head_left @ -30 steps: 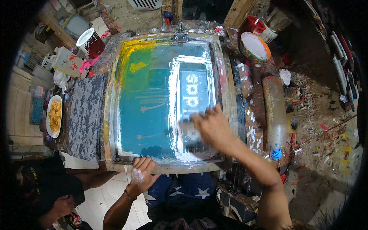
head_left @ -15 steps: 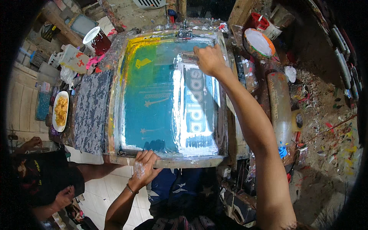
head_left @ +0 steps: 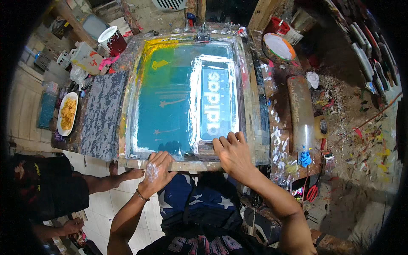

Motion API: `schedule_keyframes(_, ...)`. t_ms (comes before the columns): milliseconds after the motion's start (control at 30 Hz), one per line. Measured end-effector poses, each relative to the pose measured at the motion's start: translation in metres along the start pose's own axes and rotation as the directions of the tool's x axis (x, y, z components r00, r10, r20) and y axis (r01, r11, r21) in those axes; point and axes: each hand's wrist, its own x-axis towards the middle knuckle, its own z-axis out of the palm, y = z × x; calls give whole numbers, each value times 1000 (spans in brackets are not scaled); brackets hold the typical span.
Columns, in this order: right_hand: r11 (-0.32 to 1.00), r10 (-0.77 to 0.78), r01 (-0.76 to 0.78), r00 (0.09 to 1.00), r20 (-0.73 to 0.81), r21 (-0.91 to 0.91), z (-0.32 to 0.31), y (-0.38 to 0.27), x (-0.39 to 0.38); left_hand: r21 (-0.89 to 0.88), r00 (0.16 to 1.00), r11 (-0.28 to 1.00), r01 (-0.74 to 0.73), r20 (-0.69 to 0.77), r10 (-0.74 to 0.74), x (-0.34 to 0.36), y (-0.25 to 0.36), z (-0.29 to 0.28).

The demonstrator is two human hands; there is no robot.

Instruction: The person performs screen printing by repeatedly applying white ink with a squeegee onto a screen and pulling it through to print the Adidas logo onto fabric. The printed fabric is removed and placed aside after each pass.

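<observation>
A screen-printing frame (head_left: 132, 110) with teal mesh (head_left: 165, 89) lies flat before me, yellow-stained at its far left corner. White ink (head_left: 195, 85) borders a pale lettered stencil (head_left: 210, 102) on its right half. My right hand (head_left: 233, 155) is closed around a squeegee (head_left: 206, 148) at the near end of that stencil; the hand covers much of the tool. My left hand (head_left: 156, 172), smeared with white, grips the frame's near rail, fingers curled over the top.
A metal hinge clamp (head_left: 203, 37) sits at the frame's far edge. Camouflage-patterned cloth (head_left: 102, 112) and a plate of food (head_left: 68, 114) lie left. Rightward are an ink bowl (head_left: 278, 46), a cylinder (head_left: 301, 110) and red scissors (head_left: 313, 193). Another person's leg (head_left: 100, 180) shows lower left.
My right hand has pulled the squeegee from the far end to the near end. The thick white over the lettering has thinned. My left hand remains on the near rail.
</observation>
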Motion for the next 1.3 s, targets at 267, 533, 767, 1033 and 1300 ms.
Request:
schedule_keyframes(267, 993, 111, -117, 976, -188, -22, -62, -19, -6, 42, 999, 999, -14, -43, 16, 15, 38, -77)
schedule_keyframes(533, 944, -104, -124, 768, -632, -306, -204, 6, 92, 147, 881, 953, -265, -365, 302, 90, 98, -255)
schedule_keyframes(767, 956, 263, -292, 830, -493, 18, -290, 11, 149, 182, 894, 949, -256, -330, 304, 81, 73, -71)
schedule_keyframes(1033, 836, 493, -545, 695, -524, 63, -306, -16, 174, 202, 924, 917, -343, -104, 369, 62, 16, 68)
schedule_keyframes(1300, 803, 527, -595, 686, -501, 30, -311, -17, 175, 88, 965, 964, -251, -59, 256, 69, 18, 56)
